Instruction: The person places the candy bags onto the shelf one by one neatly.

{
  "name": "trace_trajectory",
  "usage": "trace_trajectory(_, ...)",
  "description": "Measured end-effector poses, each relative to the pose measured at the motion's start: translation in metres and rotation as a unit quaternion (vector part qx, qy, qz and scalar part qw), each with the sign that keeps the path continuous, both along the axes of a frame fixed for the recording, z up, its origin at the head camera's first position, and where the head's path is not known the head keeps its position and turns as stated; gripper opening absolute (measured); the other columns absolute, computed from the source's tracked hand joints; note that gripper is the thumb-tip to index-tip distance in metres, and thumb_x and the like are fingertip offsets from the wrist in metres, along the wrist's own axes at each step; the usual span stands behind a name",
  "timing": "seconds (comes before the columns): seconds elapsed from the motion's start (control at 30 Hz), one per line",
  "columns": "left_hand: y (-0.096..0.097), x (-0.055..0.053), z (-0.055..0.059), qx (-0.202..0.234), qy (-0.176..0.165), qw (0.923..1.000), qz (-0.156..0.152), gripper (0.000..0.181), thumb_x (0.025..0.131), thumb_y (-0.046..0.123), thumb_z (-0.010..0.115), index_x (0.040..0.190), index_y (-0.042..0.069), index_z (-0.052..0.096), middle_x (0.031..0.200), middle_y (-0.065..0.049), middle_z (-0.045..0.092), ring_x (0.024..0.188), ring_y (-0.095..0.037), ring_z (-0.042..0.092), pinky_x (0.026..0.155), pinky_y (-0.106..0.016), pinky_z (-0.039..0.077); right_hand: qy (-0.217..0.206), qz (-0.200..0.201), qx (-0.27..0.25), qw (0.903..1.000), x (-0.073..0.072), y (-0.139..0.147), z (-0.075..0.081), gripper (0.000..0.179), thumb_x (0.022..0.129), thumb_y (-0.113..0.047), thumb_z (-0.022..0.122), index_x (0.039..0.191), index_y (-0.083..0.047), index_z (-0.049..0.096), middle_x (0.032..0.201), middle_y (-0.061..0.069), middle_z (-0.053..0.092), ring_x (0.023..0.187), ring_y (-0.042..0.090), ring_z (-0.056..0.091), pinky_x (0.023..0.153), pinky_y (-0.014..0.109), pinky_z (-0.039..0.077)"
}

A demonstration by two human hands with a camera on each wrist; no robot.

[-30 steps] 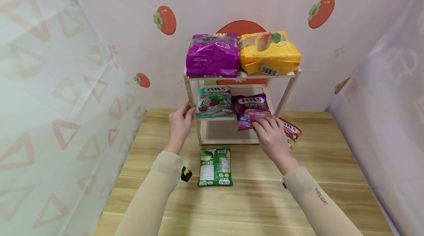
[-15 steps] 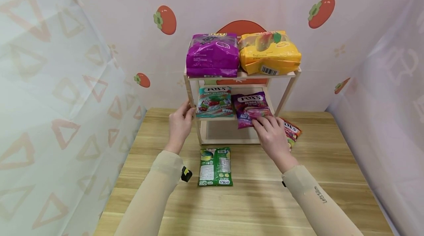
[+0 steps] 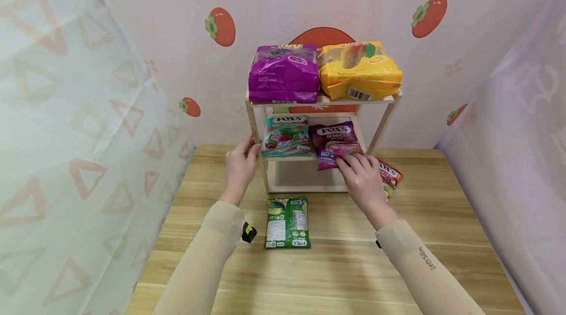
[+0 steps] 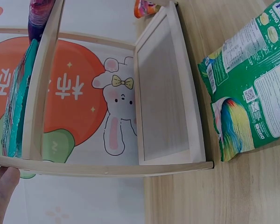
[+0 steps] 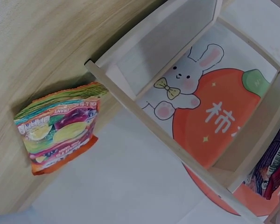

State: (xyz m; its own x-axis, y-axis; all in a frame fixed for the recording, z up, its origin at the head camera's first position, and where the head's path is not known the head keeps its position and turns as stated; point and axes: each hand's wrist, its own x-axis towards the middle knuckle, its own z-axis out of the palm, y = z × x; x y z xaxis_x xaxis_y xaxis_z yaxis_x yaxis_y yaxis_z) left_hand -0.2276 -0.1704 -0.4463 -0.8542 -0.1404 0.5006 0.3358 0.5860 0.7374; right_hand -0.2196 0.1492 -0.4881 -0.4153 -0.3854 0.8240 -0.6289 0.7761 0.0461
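My left hand (image 3: pixel 240 170) grips the left post of a small wooden rack (image 3: pixel 307 189); in the left wrist view a finger (image 4: pixel 3 189) lies against that post. At the right of the middle shelf, my right hand (image 3: pixel 363 185) holds the lower edge of a purple Fox's Berries candy bag (image 3: pixel 332 139). The bag lies face up, its near end over the shelf's front edge. Left of it rests a teal Fox's candy bag (image 3: pixel 286 137). The right thumb is hidden in the head view, and the right wrist view shows only part of the bag (image 5: pixel 268 170).
A purple bag (image 3: pixel 283 74) and a yellow bag (image 3: pixel 360 71) fill the rack's top. On the wooden table (image 3: pixel 336 266), a green Fox's bag (image 3: pixel 288 222) lies in front of the rack. An orange-red candy bag (image 3: pixel 389 177) lies right of it, partly behind my right hand.
The purple Berries bag has slid slightly farther back onto the middle shelf, with my right hand on its near edge. My left hand stays at the post.
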Motion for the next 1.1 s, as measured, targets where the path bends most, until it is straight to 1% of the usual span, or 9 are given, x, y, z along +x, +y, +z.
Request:
trace_trajectory(0.27, 0.0001, -0.0002, 0.0001, 0.007, 0.01, 0.9999, 0.0, 0.037, 0.102, 0.012, 0.063, 0.139, 0.004, 0.064, 0.113, -0.023, 0.074, 0.082, -0.032, 0.075, 0.07, -0.045, 0.063, -0.003, -0.015, 0.005, 0.9999, -0.0003, -0.0018, 0.0013, 0.018, 0.094, -0.006, 0.071, 0.111, -0.004, 0.076, 0.108, 0.014, 0.074, 0.097, 0.037, 0.065, 0.086, 0.056, 0.049)
trace_trajectory(0.53, -0.0004, -0.0005, -0.0005, 0.007, 0.009, 0.9999, -0.001, 0.037, 0.103, 0.013, 0.063, 0.139, 0.004, 0.063, 0.112, -0.023, 0.074, 0.081, -0.031, 0.075, 0.069, -0.045, 0.063, -0.032, -0.029, 0.019, 0.9989, -0.0006, -0.0024, 0.003, 0.018, 0.097, -0.01, 0.07, 0.113, -0.004, 0.076, 0.11, 0.015, 0.073, 0.101, 0.038, 0.065, 0.086, 0.054, 0.05)
trace_trajectory(0.83, 0.0, -0.0017, -0.0015, 0.01, 0.011, 0.9999, -0.004, 0.037, 0.103, 0.012, 0.063, 0.139, 0.002, 0.063, 0.113, -0.024, 0.074, 0.086, -0.032, 0.075, 0.072, -0.045, 0.064, -0.041, -0.043, 0.019, 0.9981, -0.0033, -0.0036, 0.0034, 0.018, 0.096, -0.007, 0.071, 0.113, -0.003, 0.076, 0.112, 0.016, 0.073, 0.103, 0.039, 0.065, 0.086, 0.054, 0.05)
trace_trajectory(1.1, -0.0005, -0.0023, -0.0029, 0.012, 0.012, 0.9998, -0.006, 0.038, 0.103, 0.011, 0.062, 0.139, 0.001, 0.062, 0.113, -0.024, 0.073, 0.084, -0.032, 0.075, 0.071, -0.044, 0.064, -0.049, -0.054, 0.025, 0.997, -0.0049, -0.004, 0.0022, 0.019, 0.097, -0.006, 0.068, 0.115, -0.004, 0.076, 0.114, 0.016, 0.073, 0.105, 0.038, 0.065, 0.085, 0.054, 0.05)
